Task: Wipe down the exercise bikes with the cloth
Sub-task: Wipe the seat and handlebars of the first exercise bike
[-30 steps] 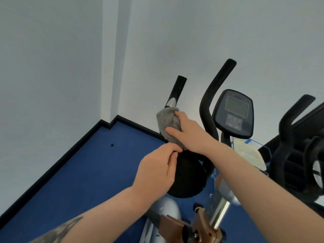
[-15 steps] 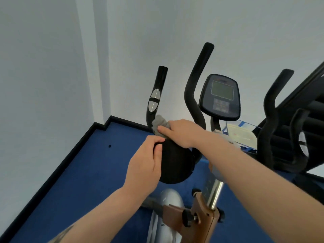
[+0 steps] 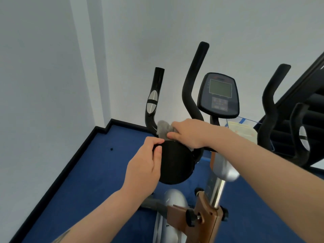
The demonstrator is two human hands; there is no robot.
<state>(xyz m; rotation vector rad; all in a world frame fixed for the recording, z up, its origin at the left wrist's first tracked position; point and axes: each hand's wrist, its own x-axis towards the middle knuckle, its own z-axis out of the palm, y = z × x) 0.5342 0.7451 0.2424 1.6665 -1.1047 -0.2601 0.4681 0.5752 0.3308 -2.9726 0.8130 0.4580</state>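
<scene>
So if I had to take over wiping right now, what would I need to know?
Right hand holds the grey cloth against the bottom of the bike's left handlebar.
Left hand grips the edge of the black seat, steadying it.
Done: can't tell which parts are already wiped.
Left: probably the other handlebar, the console, the seat, and the next machine.

A small exercise room, seen in one corner: an exercise bike (image 3: 206, 172) with black handlebars (image 3: 192, 88) and a grey-screened console (image 3: 219, 95) stands on blue carpet (image 3: 87, 172), edged by a black skirting board (image 3: 57, 174) below plain white walls (image 3: 35, 85). At right, the dark handles of a second machine (image 3: 287, 120) rise just beside it.
</scene>
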